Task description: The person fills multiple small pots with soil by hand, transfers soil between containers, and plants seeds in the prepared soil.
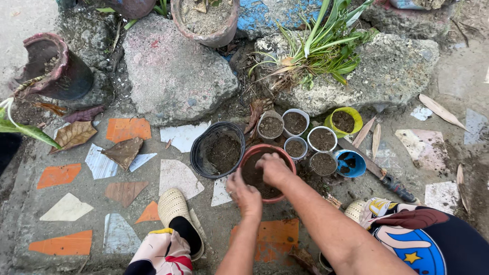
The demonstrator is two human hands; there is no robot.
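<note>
A terracotta-coloured pot with dark soil sits on the tiled ground in front of me. My right hand reaches into it from above, fingers curled down onto the soil. At the pot's near left rim is my left hand, fingers bent and touching the rim or soil; what it holds is hidden. A black pot with a little soil stands just left of the terracotta one.
Several small soil-filled cups cluster right of the pots, with a yellow one and a tipped blue one. A long tool lies beside them. Rocks, a leafy plant and larger pots stand behind. My sandalled foot rests at left.
</note>
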